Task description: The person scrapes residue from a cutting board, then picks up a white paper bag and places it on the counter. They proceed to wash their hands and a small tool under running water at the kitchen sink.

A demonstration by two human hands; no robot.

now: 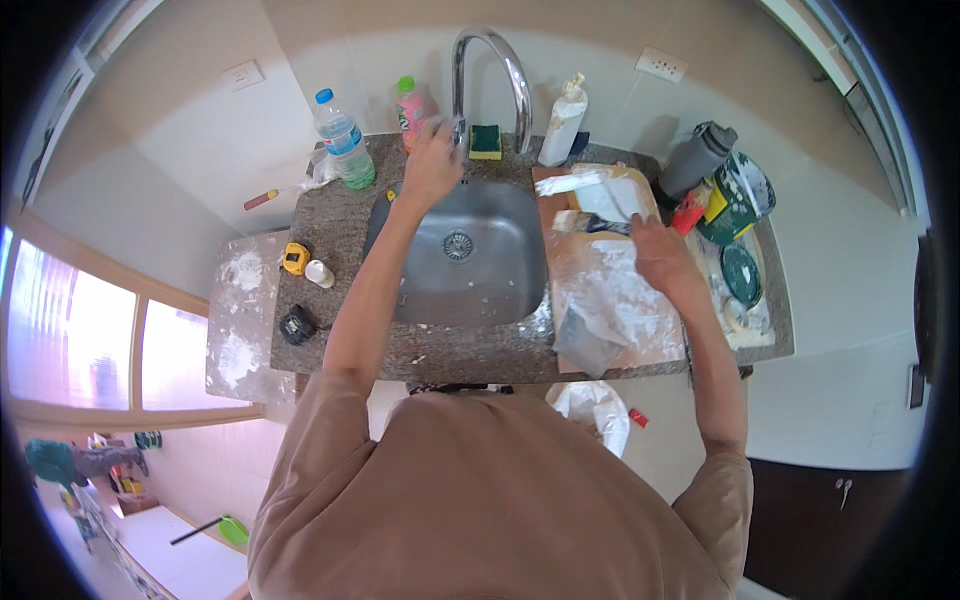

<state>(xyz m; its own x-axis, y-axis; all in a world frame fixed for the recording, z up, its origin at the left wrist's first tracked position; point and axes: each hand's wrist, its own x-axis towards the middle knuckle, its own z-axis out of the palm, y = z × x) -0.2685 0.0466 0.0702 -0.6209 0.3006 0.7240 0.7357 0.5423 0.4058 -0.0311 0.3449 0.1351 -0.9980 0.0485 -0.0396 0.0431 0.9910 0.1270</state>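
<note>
My left hand (435, 161) is raised at the base of the chrome gooseneck faucet (520, 90), by its side lever; motion blur hides whether the fingers grip it. Below lies the stainless steel sink (480, 281), with small white bits in it. My right hand (660, 255) is over the white-smeared board (630, 300) right of the sink, its fingertips at the end of a paintbrush (592, 223) with a dark handle; whether they grip it is unclear. Behind the brush is a white-coated tray (611, 196). A translucent plastic sheet (589, 337) rests at the board's front.
A water bottle (345, 142), pink drink bottle (409, 112) and sponge (485, 142) stand along the back. Right are a grey flask (694, 165) and green bucket (735, 201). Tape measures (296, 258) lie left. A person (90, 461) is far off at lower left.
</note>
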